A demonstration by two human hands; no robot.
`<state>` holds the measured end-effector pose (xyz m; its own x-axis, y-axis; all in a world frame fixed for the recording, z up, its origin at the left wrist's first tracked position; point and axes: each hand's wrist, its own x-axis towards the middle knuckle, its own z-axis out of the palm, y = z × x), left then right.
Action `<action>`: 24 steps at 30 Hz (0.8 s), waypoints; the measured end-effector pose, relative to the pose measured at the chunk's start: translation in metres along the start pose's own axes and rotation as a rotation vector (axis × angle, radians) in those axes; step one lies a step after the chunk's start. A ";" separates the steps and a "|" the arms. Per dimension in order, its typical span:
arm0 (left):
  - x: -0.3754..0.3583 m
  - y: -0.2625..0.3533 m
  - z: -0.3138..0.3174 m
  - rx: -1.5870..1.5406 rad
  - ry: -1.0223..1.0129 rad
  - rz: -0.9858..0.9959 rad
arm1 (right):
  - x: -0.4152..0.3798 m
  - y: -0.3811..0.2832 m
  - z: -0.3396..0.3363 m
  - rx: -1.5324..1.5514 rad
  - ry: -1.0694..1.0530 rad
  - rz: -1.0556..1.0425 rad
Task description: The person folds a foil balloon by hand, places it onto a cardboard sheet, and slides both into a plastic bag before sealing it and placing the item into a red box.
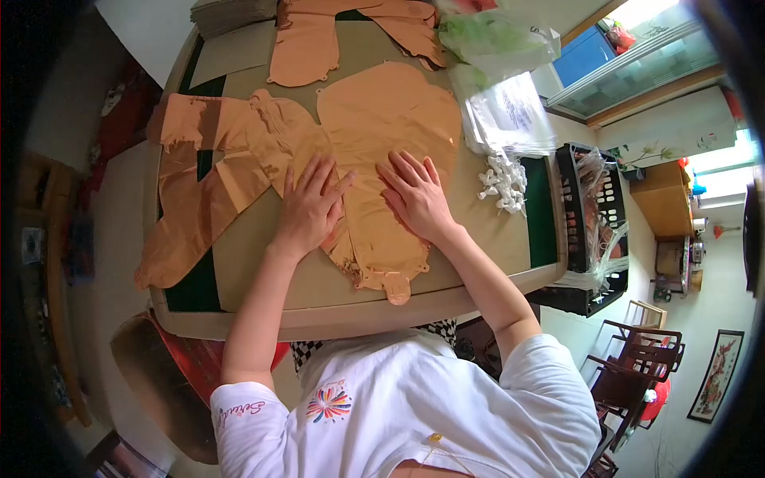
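Observation:
A flat, uninflated copper-coloured foil balloon (390, 103) lies in front of me, its small rounded tab pointing toward my body. Both palms are down on it. My left hand (312, 203) rests along its left edge, fingers stretched out, where it meets a second creased foil balloon (231, 183) on the left. My right hand (416, 195) presses flat near the middle of the sheet, fingers spread a little. Neither hand grips anything. At the far side of the table lies another copper foil balloon (307, 48).
Clear plastic sleeves (506, 115) lie at the right, below a green-and-white plastic bag (494, 44). A cluster of small white pieces (504, 183) sits nearby. Grey-brown card sheets (235, 52) are at the back left. A black crate (594, 227) stands beyond the table's right edge.

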<state>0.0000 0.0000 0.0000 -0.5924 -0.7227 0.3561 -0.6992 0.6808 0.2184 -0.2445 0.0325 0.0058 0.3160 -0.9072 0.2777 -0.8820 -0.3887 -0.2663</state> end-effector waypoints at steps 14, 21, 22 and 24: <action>0.004 -0.011 -0.008 -0.047 0.046 -0.034 | -0.005 0.001 0.002 0.126 0.143 0.091; -0.003 -0.024 -0.006 -0.119 0.223 -0.148 | -0.012 0.048 0.000 0.015 0.175 0.338; -0.002 -0.024 -0.005 -0.107 0.236 -0.167 | -0.014 0.048 0.001 0.026 0.190 0.334; -0.002 -0.024 -0.003 -0.073 0.247 -0.176 | -0.016 0.045 0.000 0.010 0.203 0.324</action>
<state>0.0188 -0.0144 -0.0028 -0.3436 -0.7851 0.5153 -0.7461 0.5614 0.3578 -0.2892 0.0301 -0.0104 -0.0548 -0.9335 0.3543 -0.9210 -0.0898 -0.3790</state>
